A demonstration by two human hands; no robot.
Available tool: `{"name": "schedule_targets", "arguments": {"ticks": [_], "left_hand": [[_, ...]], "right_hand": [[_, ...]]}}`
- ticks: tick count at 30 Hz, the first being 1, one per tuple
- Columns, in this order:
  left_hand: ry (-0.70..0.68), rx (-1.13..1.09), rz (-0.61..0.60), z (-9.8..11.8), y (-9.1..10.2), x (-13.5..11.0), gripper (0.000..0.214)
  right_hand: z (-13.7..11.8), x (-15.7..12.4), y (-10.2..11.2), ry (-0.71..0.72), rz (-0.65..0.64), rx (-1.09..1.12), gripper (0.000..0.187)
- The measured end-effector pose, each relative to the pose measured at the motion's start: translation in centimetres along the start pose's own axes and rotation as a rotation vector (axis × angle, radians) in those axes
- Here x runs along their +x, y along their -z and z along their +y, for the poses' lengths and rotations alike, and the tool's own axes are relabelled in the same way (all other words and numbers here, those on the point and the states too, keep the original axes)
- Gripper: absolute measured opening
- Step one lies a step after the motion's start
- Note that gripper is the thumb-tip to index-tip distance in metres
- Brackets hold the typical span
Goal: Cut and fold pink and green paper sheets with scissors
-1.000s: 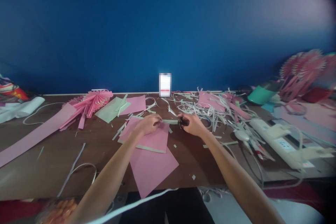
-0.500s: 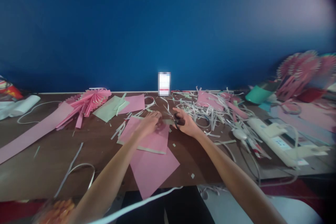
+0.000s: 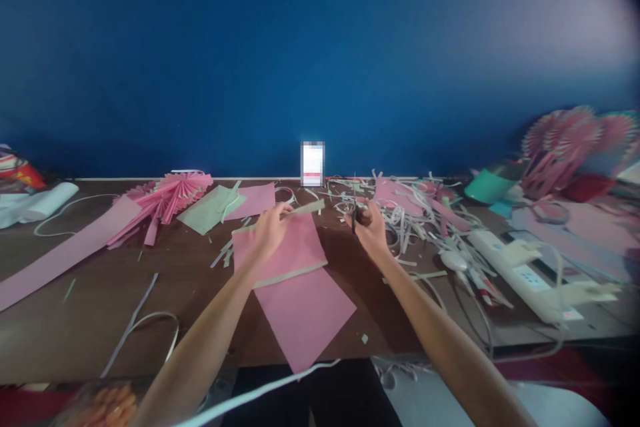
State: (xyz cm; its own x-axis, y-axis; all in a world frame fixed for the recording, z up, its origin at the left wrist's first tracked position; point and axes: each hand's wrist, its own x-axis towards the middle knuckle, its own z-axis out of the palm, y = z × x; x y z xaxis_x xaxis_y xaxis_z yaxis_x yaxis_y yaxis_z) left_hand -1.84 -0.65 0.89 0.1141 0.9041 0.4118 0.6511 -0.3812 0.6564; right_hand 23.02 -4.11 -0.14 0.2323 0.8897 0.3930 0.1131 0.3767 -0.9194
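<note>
My left hand (image 3: 270,230) is closed on the top edge of a pink paper sheet (image 3: 287,250) with a pale green backing, lifting it off the brown table (image 3: 100,280). My right hand (image 3: 367,223) grips small black scissors (image 3: 355,213), blades pointing up, a little right of the sheet. A second pink sheet (image 3: 305,313) lies flat beneath, reaching toward the table's near edge.
Pink paper fans (image 3: 167,200), a green sheet (image 3: 210,208) and a long pink strip (image 3: 60,257) lie left. A heap of paper strips (image 3: 405,210), a white power strip (image 3: 525,267) and more fans (image 3: 575,140) fill the right. A small white card (image 3: 313,163) stands against the blue wall.
The left hand has lifted and turned the pink sheet. The right hand with the scissors has drawn away to the right and turned the blades upward.
</note>
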Motion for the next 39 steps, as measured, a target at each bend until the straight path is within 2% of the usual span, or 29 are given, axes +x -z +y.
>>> {"name": "schedule_targets", "arguments": {"ticks": [2,4,6,8,11,15,18,22,26,30,33,35,39], "left_hand": [[0.057,-0.048,0.147,-0.4,0.4,0.4,0.020],[0.098,-0.115,0.184,-0.9,0.8,0.7,0.025],[0.122,-0.195,0.065,-1.4,0.9,1.0,0.029],[0.153,-0.284,-0.090,-1.7,0.9,1.1,0.033],[0.203,-0.408,-0.233,-1.7,0.5,1.0,0.041],[0.156,-0.505,-0.375,-2.0,0.7,0.7,0.051],[0.063,-0.444,-0.447,-2.6,1.3,0.7,0.058],[-0.021,-0.282,-0.475,-3.3,2.0,0.9,0.055],[-0.025,-0.251,-0.535,-3.5,2.1,0.8,0.052],[-0.005,-0.320,-0.449,-3.3,1.6,0.6,0.052],[0.013,-0.431,-0.352,-2.4,1.3,0.4,0.055],[0.008,-0.540,-0.338,-1.0,1.1,0.2,0.061],[0.000,-0.867,-0.460,1.8,-0.2,-0.8,0.072]], "right_hand": [[-0.9,-0.5,-0.3,0.039,-0.026,-0.019,0.054],[-1.7,-0.9,-0.7,-0.007,-0.207,0.110,0.054],[-2.1,-1.3,-1.1,-0.092,-0.435,0.242,0.052],[-2.0,-1.6,-1.5,-0.151,-0.608,0.308,0.051],[-1.1,-1.7,-1.9,-0.141,-0.718,0.274,0.053],[0.3,-1.5,-1.9,-0.112,-0.719,0.167,0.055],[0.8,-1.4,-1.6,-0.116,-0.715,0.121,0.056],[0.8,-1.3,-1.3,-0.099,-0.693,0.099,0.057],[0.6,-1.2,-1.2,-0.091,-0.674,0.113,0.051],[0.5,-1.0,-1.2,-0.096,-0.618,0.118,0.048],[-0.1,-1.1,-1.4,-0.122,-0.563,0.165,0.047],[-0.8,-1.3,-1.7,-0.155,-0.588,0.205,0.050],[-2.1,-2.3,-2.5,-0.232,-0.742,0.387,0.060]]}}
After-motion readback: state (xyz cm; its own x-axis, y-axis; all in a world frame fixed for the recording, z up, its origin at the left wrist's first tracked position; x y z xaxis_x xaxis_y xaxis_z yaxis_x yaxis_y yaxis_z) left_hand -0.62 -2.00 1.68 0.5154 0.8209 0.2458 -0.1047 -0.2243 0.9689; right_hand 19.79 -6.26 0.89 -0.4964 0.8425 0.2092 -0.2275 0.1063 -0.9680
